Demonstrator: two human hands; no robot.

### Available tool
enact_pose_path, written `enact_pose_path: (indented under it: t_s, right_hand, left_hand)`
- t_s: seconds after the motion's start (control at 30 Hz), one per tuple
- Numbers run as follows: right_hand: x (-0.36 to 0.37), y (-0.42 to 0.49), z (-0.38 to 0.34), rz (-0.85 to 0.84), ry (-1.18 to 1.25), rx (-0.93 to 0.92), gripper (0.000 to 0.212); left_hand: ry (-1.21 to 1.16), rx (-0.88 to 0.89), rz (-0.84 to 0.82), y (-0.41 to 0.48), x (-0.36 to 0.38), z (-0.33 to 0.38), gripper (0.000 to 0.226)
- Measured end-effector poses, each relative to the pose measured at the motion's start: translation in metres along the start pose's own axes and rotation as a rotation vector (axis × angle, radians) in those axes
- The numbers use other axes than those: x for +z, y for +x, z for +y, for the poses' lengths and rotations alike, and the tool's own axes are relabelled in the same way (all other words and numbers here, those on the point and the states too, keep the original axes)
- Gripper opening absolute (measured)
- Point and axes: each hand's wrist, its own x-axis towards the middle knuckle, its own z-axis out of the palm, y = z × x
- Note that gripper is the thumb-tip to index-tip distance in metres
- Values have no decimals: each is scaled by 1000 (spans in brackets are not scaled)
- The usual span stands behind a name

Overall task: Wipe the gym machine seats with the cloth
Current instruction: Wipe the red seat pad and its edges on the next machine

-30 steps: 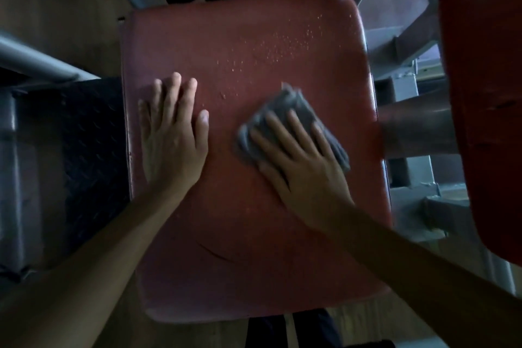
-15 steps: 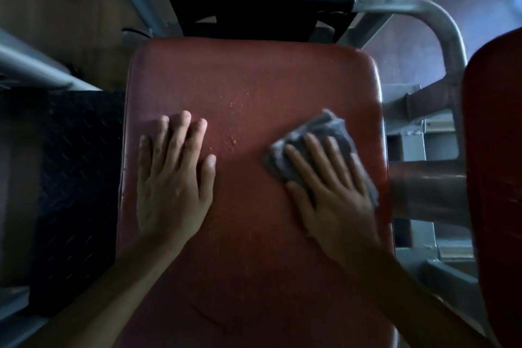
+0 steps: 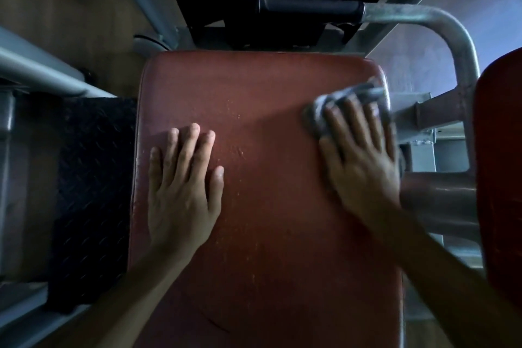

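A red padded gym seat point(image 3: 262, 99) fills the middle of the view, with small droplets and specks near its centre. My left hand point(image 3: 183, 189) lies flat on the seat's left half, fingers spread, holding nothing. My right hand point(image 3: 364, 155) presses a crumpled grey cloth point(image 3: 319, 110) against the seat's right edge, near the far right corner. The cloth bunches out beyond my fingertips; the part under my palm is hidden. The right hand is blurred by motion.
A second red pad point(image 3: 500, 172) stands at the right edge. A curved grey metal tube with a black grip point(image 3: 310, 7) runs behind the seat. Grey frame bars point(image 3: 36, 70) and a black tread plate point(image 3: 90, 192) lie to the left.
My right hand has slid the cloth from the seat's centre to its right edge and farther away from me. The left hand stays flat in place. The view has tilted, showing more of the frame behind.
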Motion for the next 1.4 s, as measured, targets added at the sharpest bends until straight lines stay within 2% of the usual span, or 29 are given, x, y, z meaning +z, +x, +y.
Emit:
enact_pose_path:
  t_s: [0.07, 0.1, 0.13, 0.2, 0.3, 0.37, 0.43, 0.57, 0.67, 0.8, 0.93, 1.0, 1.07, 1.1, 1.17, 1.23, 1.27, 1.3, 1.33, 1.4]
  right_hand:
    - [1, 49, -6, 28, 68, 247, 56]
    - [4, 68, -23, 36, 77, 303, 57]
    - [9, 80, -45, 45, 76, 284, 57]
    - [19, 78, -86, 69, 102, 120, 55]
    - [22, 36, -110, 17, 154, -115, 53]
    - [12, 11, -96, -30, 344, -147, 53]
    - [3, -17, -71, 28, 459, -50, 51]
    - [7, -65, -26, 40, 356, 210, 52]
    - [19, -69, -24, 10, 190, 214, 56]
    - [24, -68, -25, 25, 116, 223, 57]
    - [24, -69, -24, 18, 112, 211, 57]
    - [25, -68, -26, 24, 103, 226, 57]
    - [25, -68, -28, 19, 93, 235, 57]
    - [25, -68, -28, 13, 90, 234, 57]
    - [24, -67, -27, 5, 93, 230, 58]
    - [23, -67, -27, 9, 102, 222, 57]
    - [23, -67, -27, 15, 105, 219, 57]
    - [23, -68, -27, 20, 106, 216, 57]
    - [23, -68, -26, 23, 110, 211, 56]
    - [22, -68, -24, 24, 136, 193, 56]
  left_hand:
    - [5, 0, -5, 0, 1, -1, 54]
    - [8, 0, -8, -1, 2, -2, 55]
    - [10, -2, -6, 0, 2, -2, 55]
    - [-3, 0, 3, 1, 2, -1, 55]
    - [-152, -31, 24, 1, -3, -2, 56]
    - [-278, -88, 36, 5, -10, 2, 56]
    - [-282, -59, 86, 15, -15, 19, 54]
    - [-83, 194, 129, 55, -5, 85, 50]
    - [29, 208, 54, 83, 17, 110, 62]
    - [27, 233, -16, 120, 24, 89, 70]
    - [59, -18, 3, 142, 5, 25, 74]
    - [114, -137, 20, 106, -3, 1, 75]
    - [145, -178, 13, 47, -8, 11, 73]
    - [151, -110, -37, 19, -5, 25, 71]
    - [154, 173, -147, -14, 1, 50, 69]
    - [144, 462, -181, 2, 2, 50, 69]
    - [147, 523, -157, 17, 2, 41, 67]
    - [162, 496, -122, 30, 1, 28, 65]
    - [168, 380, -82, 40, -1, 14, 64]
    - [152, 9, -13, 31, -4, -6, 65]
